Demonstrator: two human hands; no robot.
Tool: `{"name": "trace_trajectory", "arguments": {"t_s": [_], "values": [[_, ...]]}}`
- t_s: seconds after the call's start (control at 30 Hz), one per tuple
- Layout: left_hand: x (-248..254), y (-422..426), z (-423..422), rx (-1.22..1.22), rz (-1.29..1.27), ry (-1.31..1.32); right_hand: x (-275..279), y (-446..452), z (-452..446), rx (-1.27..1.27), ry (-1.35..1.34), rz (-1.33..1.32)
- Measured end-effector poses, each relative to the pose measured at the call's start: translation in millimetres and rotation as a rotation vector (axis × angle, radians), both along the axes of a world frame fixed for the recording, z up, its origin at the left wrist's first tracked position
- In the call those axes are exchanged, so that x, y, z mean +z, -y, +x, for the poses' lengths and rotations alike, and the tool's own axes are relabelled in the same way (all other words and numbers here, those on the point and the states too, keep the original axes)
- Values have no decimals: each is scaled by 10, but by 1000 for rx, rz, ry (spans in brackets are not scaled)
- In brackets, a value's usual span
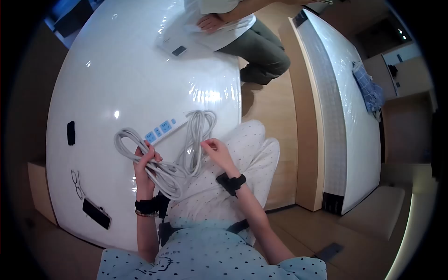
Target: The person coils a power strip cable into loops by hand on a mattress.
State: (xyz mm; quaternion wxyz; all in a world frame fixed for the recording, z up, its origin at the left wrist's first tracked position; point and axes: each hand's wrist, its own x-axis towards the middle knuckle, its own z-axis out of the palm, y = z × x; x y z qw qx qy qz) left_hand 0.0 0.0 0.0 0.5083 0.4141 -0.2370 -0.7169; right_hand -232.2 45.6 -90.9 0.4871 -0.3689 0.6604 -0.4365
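My left hand (147,158) is wrapped around a looped bundle of grey cable (125,140), whose lower loops hang toward my lap. A second bundle of the same grey cable (195,135) lies to the right, partly over my thigh. My right hand (216,153) is at its right edge, thumb and fingertips pinched together on the cable. Between the bundles lies a white power strip (160,131) with blue sockets, its left end partly hidden behind my left hand. Both wrists wear black straps.
A plastic-wrapped mattress (98,98) bears a black case (71,133), glasses (77,185), a dark phone (97,213) and a small device (178,51). Another person (252,44) sits at its far edge. A second wrapped mattress (359,140) holds blue checked cloth (368,91).
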Motion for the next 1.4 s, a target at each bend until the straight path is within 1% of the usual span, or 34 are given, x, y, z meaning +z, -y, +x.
{"name": "trace_trajectory", "arguments": {"t_s": [0.07,0.1,0.17,0.23,0.37,0.47,0.57,0.67,0.77,0.87,0.97,1.07,1.13,1.17,1.27,1.37,1.4], "values": [[70,-83,-45,9,17,21,79,-60,-53,28,11,-3],[30,-16,52,-10,1,63,10,29,85,42,-8,-1],[16,-22,16,-47,-37,95,51,70,72,73,-100,0],[19,-41,-15,-96,-18,171,-1,97,89,51,-139,10],[95,-9,-213,-168,-16,271,-88,211,75,49,-180,66],[89,-23,-333,-209,-37,338,-112,275,19,103,-205,121],[79,-19,-392,-233,-58,388,213,331,97,213,-413,221],[122,-15,-405,-211,-40,371,38,312,134,222,-378,216],[114,-8,-374,-168,-20,331,-74,297,9,236,-22,247],[145,-9,-348,-120,5,291,146,179,-18,126,435,-97],[71,0,-321,-141,0,312,342,149,-31,137,414,-228],[39,45,-328,-203,-28,338,584,113,-46,166,393,-264],[57,56,-346,-234,-27,327,630,88,-41,147,381,-300],[82,70,-376,-243,-24,308,644,88,-51,136,370,-322],[103,78,-413,-272,-30,324,678,124,-159,97,8,-132],[109,62,-416,-274,-36,327,497,110,-234,29,-424,-218],[110,56,-411,-270,-37,319,529,100,-254,1,-347,-177]]}}
